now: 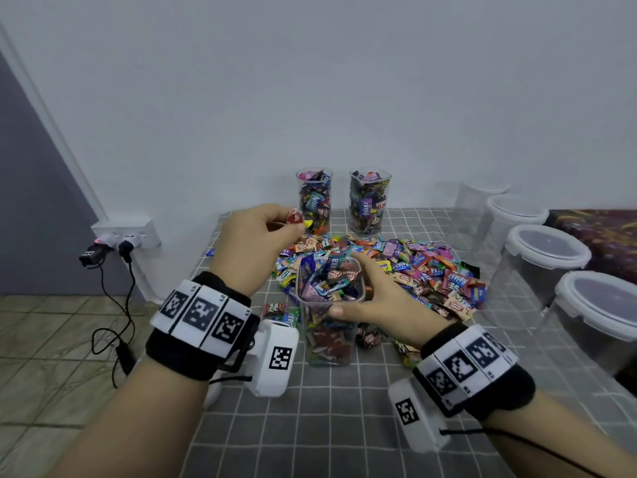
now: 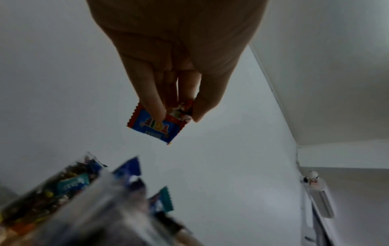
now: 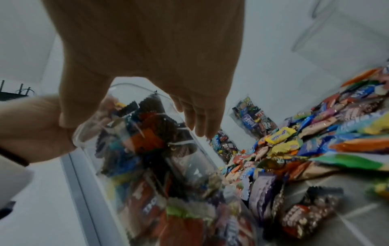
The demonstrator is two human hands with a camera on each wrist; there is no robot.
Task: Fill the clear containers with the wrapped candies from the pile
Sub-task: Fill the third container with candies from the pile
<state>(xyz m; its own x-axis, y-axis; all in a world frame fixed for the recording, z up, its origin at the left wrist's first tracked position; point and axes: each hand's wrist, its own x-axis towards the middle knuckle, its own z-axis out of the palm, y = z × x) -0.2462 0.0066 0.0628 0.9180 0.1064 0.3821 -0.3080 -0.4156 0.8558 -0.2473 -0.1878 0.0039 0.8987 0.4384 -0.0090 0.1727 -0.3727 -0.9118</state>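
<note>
- the left hand (image 1: 253,232) is up above the table (image 1: 344,426), thumb and fingers pinching a small candy (image 2: 156,124) with a blue face and red edge.
- the right hand (image 1: 372,294) curls round the rim of the near jar (image 1: 327,343), thumb on the front wall, fingers along the right side.
- that jar stands upright on the grid cloth, packed with candies up to its open mouth.
- the pile (image 1: 413,270) lies just behind and right of it, a few strays beside its base.
- two more jars (image 1: 314,201) stand full at the wall, behind the pile.
- lidded tubs (image 1: 548,250) line the right edge.
</note>
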